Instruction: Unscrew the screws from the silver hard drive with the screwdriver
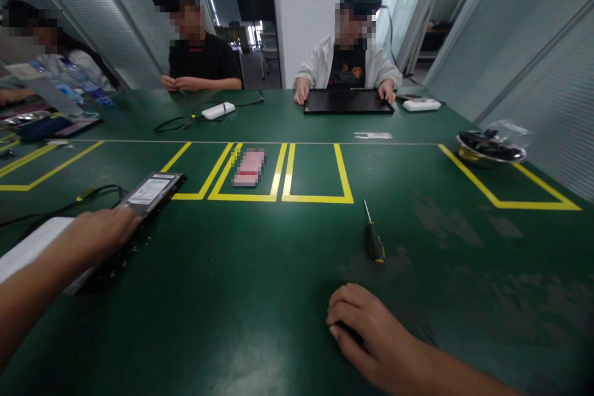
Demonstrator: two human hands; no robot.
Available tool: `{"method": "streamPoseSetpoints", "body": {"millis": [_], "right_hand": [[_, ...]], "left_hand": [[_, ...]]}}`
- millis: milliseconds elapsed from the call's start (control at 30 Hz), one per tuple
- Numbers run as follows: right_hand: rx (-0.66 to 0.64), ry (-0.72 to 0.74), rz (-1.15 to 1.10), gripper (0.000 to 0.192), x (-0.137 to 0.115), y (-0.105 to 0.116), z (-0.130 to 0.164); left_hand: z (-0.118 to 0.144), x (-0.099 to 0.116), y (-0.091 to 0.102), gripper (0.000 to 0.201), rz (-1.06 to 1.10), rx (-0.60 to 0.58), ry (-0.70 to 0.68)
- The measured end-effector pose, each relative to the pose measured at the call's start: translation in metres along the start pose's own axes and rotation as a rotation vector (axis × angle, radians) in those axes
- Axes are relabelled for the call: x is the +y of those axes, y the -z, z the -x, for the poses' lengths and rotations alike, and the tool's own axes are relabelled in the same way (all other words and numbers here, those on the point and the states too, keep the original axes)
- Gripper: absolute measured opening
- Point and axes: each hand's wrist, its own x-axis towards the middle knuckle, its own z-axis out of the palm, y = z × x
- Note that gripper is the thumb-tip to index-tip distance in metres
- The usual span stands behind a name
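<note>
At the left, my left hand (104, 229) is closed over a long, flat dark device with a white label (151, 190). The exact kind of device cannot be made out, and my hand and forearm cover its middle. My right hand (359, 328) rests low on the table at the right, fingers loosely curled and a gap between them and the thumb. Nothing shows in it. Beyond that hand, a screwdriver (374, 241) with a black and yellow handle lies with its tip pointing away.
The green table (223, 322) has yellow tape outlines (318, 199). A pinkish-red flat item (249, 168) lies inside one. A bowl (487, 154) of dark items stands at right. Across sit several people, one with hands on a black tray (348, 101). White power banks (218, 111) and cables lie about.
</note>
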Motion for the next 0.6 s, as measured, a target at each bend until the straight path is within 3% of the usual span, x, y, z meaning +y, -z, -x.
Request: {"method": "streamPoseSetpoints", "body": {"millis": [133, 300, 500, 533, 600], "right_hand": [[0.004, 0.016, 0.017, 0.014, 0.000, -0.001, 0.001], [0.001, 0.020, 0.040, 0.013, -0.001, -0.003, 0.003], [0.010, 0.034, 0.057, 0.011, 0.000, -0.004, 0.003], [0.012, 0.039, 0.060, 0.010, 0.001, -0.004, 0.003], [0.014, 0.043, 0.071, 0.010, 0.002, -0.004, 0.003]], "left_hand": [[0.004, 0.007, -0.002, 0.045, -0.115, 0.002, -0.035], [0.006, 0.014, 0.008, 0.045, -0.098, 0.035, -0.095], [-0.004, 0.030, 0.021, 0.062, -0.054, 0.206, 0.087], [-0.012, 0.029, 0.021, 0.068, -0.021, 0.210, 0.142], [-0.032, 0.023, 0.019, 0.086, 0.094, 0.105, 0.285]]}}
